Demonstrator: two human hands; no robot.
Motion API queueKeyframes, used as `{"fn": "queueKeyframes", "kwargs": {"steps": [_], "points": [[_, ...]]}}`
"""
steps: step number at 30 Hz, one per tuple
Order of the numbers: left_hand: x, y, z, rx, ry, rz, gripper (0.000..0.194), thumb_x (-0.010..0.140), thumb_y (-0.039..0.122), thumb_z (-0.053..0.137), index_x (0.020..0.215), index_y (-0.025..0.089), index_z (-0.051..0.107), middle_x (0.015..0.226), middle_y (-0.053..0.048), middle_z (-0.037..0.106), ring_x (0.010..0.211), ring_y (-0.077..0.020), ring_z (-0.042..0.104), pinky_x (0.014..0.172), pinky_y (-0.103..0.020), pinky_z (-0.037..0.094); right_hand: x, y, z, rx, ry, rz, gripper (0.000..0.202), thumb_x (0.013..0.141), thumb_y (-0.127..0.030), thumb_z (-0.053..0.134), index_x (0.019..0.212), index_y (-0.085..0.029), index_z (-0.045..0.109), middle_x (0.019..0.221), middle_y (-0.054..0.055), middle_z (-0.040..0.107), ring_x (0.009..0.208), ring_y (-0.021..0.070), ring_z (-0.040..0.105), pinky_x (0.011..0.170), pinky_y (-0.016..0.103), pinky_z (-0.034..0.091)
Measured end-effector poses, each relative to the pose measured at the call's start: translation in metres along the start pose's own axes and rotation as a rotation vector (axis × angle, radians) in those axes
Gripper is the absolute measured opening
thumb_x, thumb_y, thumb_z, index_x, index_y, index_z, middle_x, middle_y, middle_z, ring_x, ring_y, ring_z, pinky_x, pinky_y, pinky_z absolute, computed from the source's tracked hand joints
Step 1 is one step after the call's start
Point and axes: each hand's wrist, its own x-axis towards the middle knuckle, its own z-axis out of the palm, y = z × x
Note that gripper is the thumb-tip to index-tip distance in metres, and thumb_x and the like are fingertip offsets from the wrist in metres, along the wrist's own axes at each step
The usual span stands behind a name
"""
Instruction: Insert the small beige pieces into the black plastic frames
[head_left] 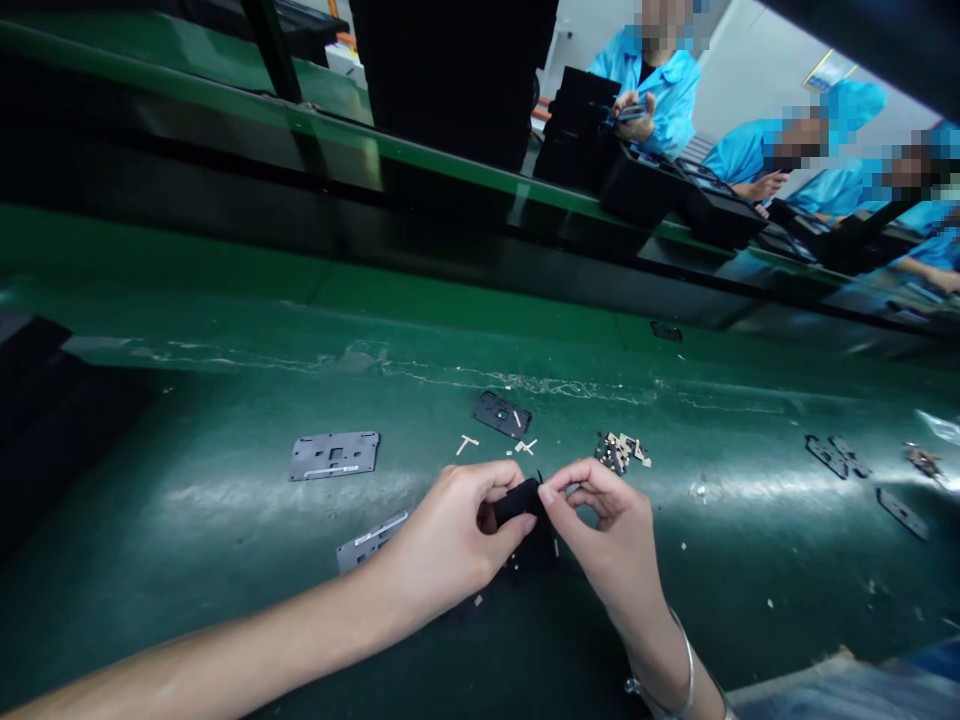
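My left hand (457, 530) is closed around a small black flat part (517, 502), gripping it between thumb and fingers. At that part's right end, the thumb and forefinger of my right hand (611, 525) pinch together; a thin dark sliver sticks up there, too small to name. Just beyond my hands lies a black plastic plate (501, 413) with pale strips around it. A pile of small black and beige pieces (621, 450) sits beyond my right hand. Left of my hands is a grey plate with cut-outs (335, 455); another grey plate (367, 541) is partly covered by my left forearm.
The green work surface (225, 560) carries scattered scraps. More black frames (836, 455) and a grey part (902, 513) lie at the right. A dark object (60, 420) stands at the left edge. Behind a raised ledge are black boxes (649, 180) and several people in blue clothing.
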Motion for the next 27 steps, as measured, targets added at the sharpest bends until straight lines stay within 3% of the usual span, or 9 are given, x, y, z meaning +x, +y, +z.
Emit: {"fn": "queueKeyframes", "kwargs": {"steps": [8, 19, 22, 27], "points": [[-0.002, 0.001, -0.002, 0.084, 0.015, 0.012, 0.024, 0.079, 0.021, 0.051, 0.063, 0.019, 0.033, 0.055, 0.008, 0.031, 0.047, -0.0073, 0.036, 0.045, -0.018, 0.026, 0.0, 0.001, 0.0, 0.01, -0.003, 0.002, 0.009, 0.077, -0.021, 0.061, 0.069, -0.018, 0.059, 0.063, -0.002, 0.06, 0.056, 0.0095, 0.053, 0.051, 0.02, 0.042], [0.0, 0.002, -0.003, 0.201, 0.043, 0.043, 0.015, 0.08, 0.02, 0.049, 0.066, 0.017, 0.044, 0.056, 0.007, 0.033, 0.052, -0.0092, 0.032, 0.048, -0.022, 0.025, 0.007, 0.002, -0.001, 0.083, 0.044, 0.12, 0.006, 0.07, -0.026, 0.07, 0.067, -0.021, 0.07, 0.065, -0.001, 0.068, 0.053, 0.0093, 0.054, 0.049, 0.019, 0.041], [0.002, 0.004, -0.005, 0.12, 0.042, 0.045, 0.014, 0.079, 0.021, 0.051, 0.066, 0.017, 0.045, 0.059, 0.006, 0.037, 0.054, -0.0093, 0.035, 0.049, -0.021, 0.027, 0.009, 0.005, -0.002, 0.179, 0.025, 0.187, 0.01, 0.067, -0.028, 0.073, 0.073, -0.021, 0.072, 0.065, 0.0, 0.068, 0.05, 0.0081, 0.052, 0.048, 0.019, 0.041], [0.003, 0.011, -0.006, -0.132, -0.036, -0.025, 0.011, 0.077, 0.023, 0.054, 0.07, 0.016, 0.049, 0.057, 0.007, 0.041, 0.045, -0.0067, 0.035, 0.043, -0.019, 0.027, 0.009, 0.009, -0.003, 0.43, -0.088, 0.183, 0.019, 0.079, -0.036, 0.062, 0.077, -0.018, 0.067, 0.062, -0.001, 0.06, 0.049, 0.006, 0.047, 0.044, 0.017, 0.034]]}}
